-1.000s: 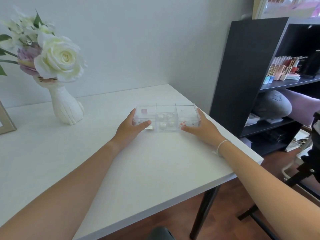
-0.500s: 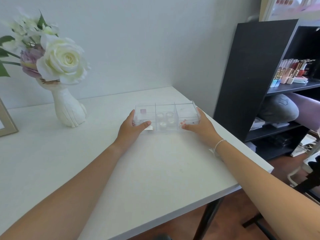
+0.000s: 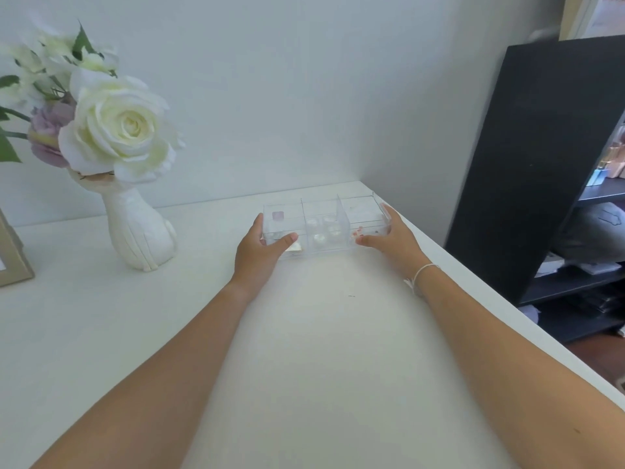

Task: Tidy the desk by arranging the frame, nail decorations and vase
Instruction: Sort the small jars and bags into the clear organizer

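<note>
- While the left hand (image 3: pixel 258 247) and right hand (image 3: pixel 392 240) grasp the ends of the clear plastic three-compartment box (image 3: pixel 323 226) of nail decorations, near the white desk's (image 3: pixel 304 350) back right corner, an uneven push may spill them.
- Sliding it far left may knock the white hand-shaped vase (image 3: pixel 138 228).

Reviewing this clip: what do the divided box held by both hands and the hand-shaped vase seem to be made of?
The clear three-compartment box looks like rigid transparent plastic, probably acrylic: the desk and the small pieces inside show through its glossy walls. The white hand-shaped vase looks like matte ceramic or plaster: opaque, with moulded finger ridges and no shine. Which of the two cannot be told.
</note>
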Demonstrator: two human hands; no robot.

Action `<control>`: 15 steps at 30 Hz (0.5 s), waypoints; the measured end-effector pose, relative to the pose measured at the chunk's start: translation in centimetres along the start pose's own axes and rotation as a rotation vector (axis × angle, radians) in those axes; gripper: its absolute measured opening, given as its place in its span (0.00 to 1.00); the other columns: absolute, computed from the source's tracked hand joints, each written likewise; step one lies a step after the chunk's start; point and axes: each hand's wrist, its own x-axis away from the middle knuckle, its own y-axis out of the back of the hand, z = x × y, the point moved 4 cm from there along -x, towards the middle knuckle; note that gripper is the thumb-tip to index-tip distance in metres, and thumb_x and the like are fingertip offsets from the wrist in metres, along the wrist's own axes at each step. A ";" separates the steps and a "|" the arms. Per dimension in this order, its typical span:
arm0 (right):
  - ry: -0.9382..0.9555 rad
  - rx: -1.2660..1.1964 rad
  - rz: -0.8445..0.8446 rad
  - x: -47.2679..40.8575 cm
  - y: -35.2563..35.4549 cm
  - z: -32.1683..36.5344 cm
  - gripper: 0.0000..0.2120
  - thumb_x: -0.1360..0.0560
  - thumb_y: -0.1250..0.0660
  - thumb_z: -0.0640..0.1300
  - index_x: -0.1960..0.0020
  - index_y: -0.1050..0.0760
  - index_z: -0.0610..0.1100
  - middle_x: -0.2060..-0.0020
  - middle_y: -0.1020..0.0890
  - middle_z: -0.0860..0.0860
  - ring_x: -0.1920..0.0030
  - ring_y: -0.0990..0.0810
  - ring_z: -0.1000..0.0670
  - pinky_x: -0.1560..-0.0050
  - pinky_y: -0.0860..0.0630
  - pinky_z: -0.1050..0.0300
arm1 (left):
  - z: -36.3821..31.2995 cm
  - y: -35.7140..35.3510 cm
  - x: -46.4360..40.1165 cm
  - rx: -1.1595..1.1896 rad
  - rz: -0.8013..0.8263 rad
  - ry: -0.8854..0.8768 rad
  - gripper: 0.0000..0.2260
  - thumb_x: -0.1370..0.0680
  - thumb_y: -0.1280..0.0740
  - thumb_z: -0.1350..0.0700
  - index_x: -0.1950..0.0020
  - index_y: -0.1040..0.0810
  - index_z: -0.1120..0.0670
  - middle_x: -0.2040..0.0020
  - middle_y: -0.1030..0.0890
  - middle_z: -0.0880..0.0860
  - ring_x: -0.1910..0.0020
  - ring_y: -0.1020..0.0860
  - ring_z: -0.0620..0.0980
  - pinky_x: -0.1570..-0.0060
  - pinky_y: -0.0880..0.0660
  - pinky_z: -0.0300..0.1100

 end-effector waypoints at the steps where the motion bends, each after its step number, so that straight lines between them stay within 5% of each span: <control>1: 0.004 -0.006 0.003 -0.8 -0.3 -0.1 0.28 0.35 0.26 0.43 0.45 0.36 0.64 0.58 0.31 0.72 0.66 0.30 0.81 0.68 0.34 0.82 | 0.2 0.0 -0.6 0.003 -0.004 -0.003 0.32 0.28 0.30 0.47 0.28 0.37 0.51 0.30 0.30 0.52 0.32 0.31 0.51 0.36 0.33 0.43; 6: 0.024 0.008 0.029 -5.1 -1.8 -0.5 0.37 0.34 0.26 0.44 0.30 0.39 0.52 0.53 0.29 0.67 0.54 0.27 0.70 0.57 0.34 0.75 | 1.1 0.2 -3.8 0.011 -0.062 0.009 0.36 0.28 0.30 0.47 0.25 0.42 0.51 0.27 0.35 0.50 0.29 0.36 0.47 0.39 0.38 0.36; 8: 0.026 0.011 0.042 -6.7 -2.2 -0.7 0.38 0.34 0.26 0.45 0.29 0.40 0.54 0.51 0.29 0.66 0.50 0.28 0.63 0.54 0.35 0.68 | 1.4 0.1 -5.1 0.005 -0.080 0.015 0.36 0.28 0.30 0.47 0.25 0.43 0.51 0.26 0.36 0.50 0.29 0.36 0.46 0.39 0.39 0.36; 12: 0.045 0.004 0.055 -9.7 -2.9 -1.0 0.37 0.33 0.27 0.44 0.29 0.40 0.54 0.55 0.29 0.67 0.55 0.29 0.69 0.60 0.35 0.70 | 1.9 -0.3 -7.5 -0.007 -0.103 0.016 0.32 0.28 0.30 0.46 0.28 0.38 0.48 0.32 0.30 0.47 0.35 0.33 0.45 0.44 0.37 0.36; 15: 0.042 -0.018 0.070 -11.9 -3.2 -1.4 0.36 0.33 0.27 0.42 0.30 0.39 0.53 0.49 0.25 0.57 0.48 0.24 0.57 0.57 0.32 0.67 | 2.2 -0.6 -9.2 -0.031 -0.111 0.004 0.28 0.29 0.30 0.45 0.31 0.34 0.45 0.36 0.28 0.43 0.34 0.32 0.48 0.45 0.34 0.36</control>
